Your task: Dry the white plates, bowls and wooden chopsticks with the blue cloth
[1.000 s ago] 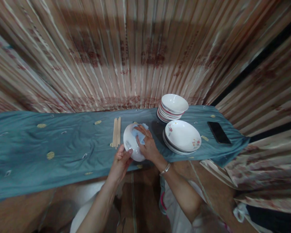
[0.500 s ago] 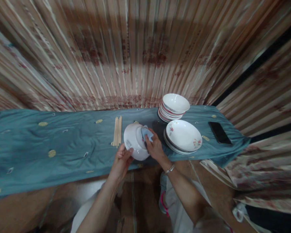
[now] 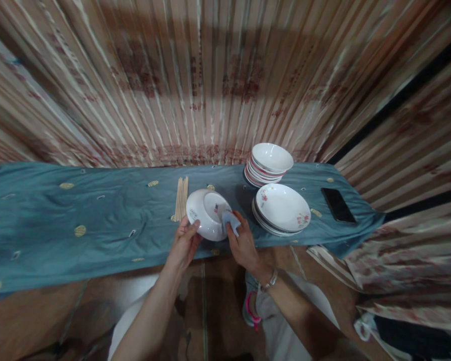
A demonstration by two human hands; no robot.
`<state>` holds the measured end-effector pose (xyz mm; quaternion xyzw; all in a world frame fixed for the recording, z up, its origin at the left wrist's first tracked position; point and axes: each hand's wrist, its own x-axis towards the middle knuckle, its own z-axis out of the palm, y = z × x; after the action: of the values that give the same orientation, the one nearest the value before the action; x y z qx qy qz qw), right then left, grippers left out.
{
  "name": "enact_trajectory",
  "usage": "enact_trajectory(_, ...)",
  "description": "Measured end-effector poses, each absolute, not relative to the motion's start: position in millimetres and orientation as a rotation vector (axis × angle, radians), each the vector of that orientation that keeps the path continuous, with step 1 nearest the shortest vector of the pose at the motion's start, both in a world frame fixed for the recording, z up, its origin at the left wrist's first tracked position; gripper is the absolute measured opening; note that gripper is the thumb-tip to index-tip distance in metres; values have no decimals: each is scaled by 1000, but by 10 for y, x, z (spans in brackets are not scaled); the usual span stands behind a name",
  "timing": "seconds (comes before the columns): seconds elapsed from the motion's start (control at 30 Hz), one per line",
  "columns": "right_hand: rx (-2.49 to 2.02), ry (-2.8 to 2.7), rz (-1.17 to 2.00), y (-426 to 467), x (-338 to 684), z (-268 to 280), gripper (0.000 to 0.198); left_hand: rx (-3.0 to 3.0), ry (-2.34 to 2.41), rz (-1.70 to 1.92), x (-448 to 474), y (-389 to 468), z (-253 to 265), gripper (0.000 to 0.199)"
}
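A white bowl (image 3: 206,223) is tipped so that its underside and foot ring face me, with a small dark mark on the base. My left hand (image 3: 185,242) grips its lower left rim, thumb on the outside. A light blue cloth (image 3: 231,221) is pinched in my right hand (image 3: 243,244) and pressed against the bowl's right side. The right fingertips are partly hidden behind the cloth. Just beyond the bowl, to the left, several wooden chopsticks (image 3: 181,198) lie side by side on the table.
A stack of bowls (image 3: 272,158) stands at the back right. In front of it is a stack of flower-patterned plates (image 3: 283,208). A black phone (image 3: 338,205) lies farther right on the teal tablecloth (image 3: 108,215). Pleated curtains (image 3: 165,100) hang behind the table.
The bowl has tilted and shifted slightly left, showing more of its base. My right hand and the cloth have moved down from the foot ring toward the lower right side.
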<state>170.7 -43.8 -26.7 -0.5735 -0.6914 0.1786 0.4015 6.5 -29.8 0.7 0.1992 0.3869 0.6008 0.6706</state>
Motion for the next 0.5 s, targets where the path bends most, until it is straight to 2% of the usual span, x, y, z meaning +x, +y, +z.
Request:
enact_trajectory(0.2, -1290, -1940, 349, -618, 1658, -217, 47, 446, 848, 1383, 40, -280, 8, 51)
enact_trajectory(0.5, -1106, -2191, 280, -752, 1559, -228, 78, 479, 845, 1416, 44, -268, 22, 50)
